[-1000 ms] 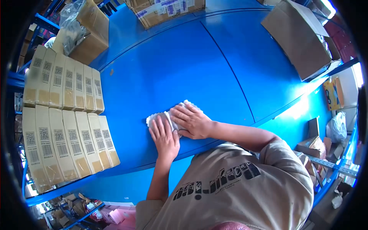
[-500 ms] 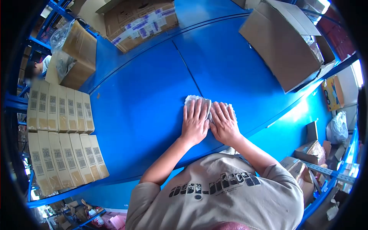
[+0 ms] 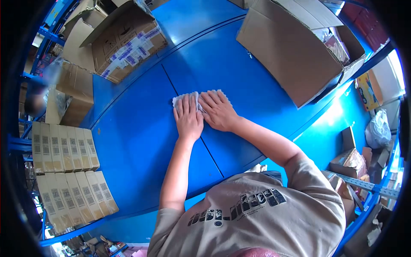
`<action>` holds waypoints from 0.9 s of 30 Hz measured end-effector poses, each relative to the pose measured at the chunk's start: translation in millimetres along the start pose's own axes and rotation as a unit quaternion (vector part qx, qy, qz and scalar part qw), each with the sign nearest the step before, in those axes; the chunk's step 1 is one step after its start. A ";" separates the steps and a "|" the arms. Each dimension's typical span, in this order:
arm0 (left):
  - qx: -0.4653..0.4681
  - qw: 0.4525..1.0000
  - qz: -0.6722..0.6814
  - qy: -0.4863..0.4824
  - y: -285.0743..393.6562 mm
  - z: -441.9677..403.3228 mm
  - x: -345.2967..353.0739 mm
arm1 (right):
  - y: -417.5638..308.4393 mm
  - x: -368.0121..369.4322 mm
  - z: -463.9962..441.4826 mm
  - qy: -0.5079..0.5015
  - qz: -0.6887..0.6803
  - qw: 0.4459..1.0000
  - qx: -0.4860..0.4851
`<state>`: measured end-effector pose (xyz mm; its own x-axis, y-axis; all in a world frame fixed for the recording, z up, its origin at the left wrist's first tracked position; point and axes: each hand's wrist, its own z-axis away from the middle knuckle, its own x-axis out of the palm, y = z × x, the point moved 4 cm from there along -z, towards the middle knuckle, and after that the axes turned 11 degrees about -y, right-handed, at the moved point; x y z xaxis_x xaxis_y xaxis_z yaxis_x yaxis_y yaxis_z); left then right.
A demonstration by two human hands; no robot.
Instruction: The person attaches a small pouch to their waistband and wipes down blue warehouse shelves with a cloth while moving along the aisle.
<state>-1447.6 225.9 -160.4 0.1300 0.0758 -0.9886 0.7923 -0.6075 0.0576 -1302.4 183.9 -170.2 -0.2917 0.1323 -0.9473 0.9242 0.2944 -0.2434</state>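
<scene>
A pale, scallop-edged cloth [image 3: 195, 96] lies on the blue tabletop [image 3: 141, 137], across a dark seam. My left hand [image 3: 188, 118] rests flat on the cloth's left part, fingers stretched out and pointing away from me. Beside it, my right hand [image 3: 217, 110] presses flat on the right part, its fingers also extended and angled to the left. The two thumbs are close together. Most of the cloth is hidden beneath the hands.
Two rows of narrow labelled cartons [image 3: 79, 195] stand at the left. An open, taped cardboard box [image 3: 128, 49] is at the back left, near another carton [image 3: 79, 85]. A large open box [image 3: 291, 51] stands back right. A blurred person [image 3: 36, 100] is beyond the left edge.
Both hands and the cloth have slid farther from my body along the table, and my arms are more extended. The head view has shifted too.
</scene>
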 end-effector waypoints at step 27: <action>-0.151 0.987 0.043 -0.034 -81.3 -148.6 28.4 | 73.3 25.6 -162.8 0.001 0.007 0.996 0.085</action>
<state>-1419.7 394.9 -172.5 0.1730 -0.0249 -0.9846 0.9227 -0.3457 0.1708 -1282.3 363.0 -178.4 -0.2793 0.1363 -0.9505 0.9564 0.1274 -0.2627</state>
